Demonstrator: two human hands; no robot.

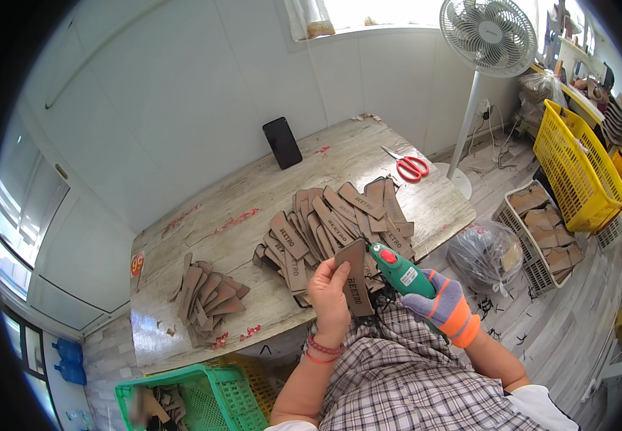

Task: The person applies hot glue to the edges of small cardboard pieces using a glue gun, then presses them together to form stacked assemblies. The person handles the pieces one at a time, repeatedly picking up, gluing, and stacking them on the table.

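My bare left hand, with beaded and red bracelets at the wrist, pinches a flat brown leather-like piece with dark lettering. In a purple and orange glove, my right hand is closed around a green handheld power tool with a red button. The tool's front end is close to the piece's right edge; whether they touch I cannot tell. Just beyond my hands lies a large spread heap of similar brown pieces. A smaller pile of pieces is at the table's left.
On the worn wooden table are red-handled scissors and a black phone. A green crate stands below the near edge. To the right are a white fan, a clear plastic bag, a yellow crate and a filled pale crate.
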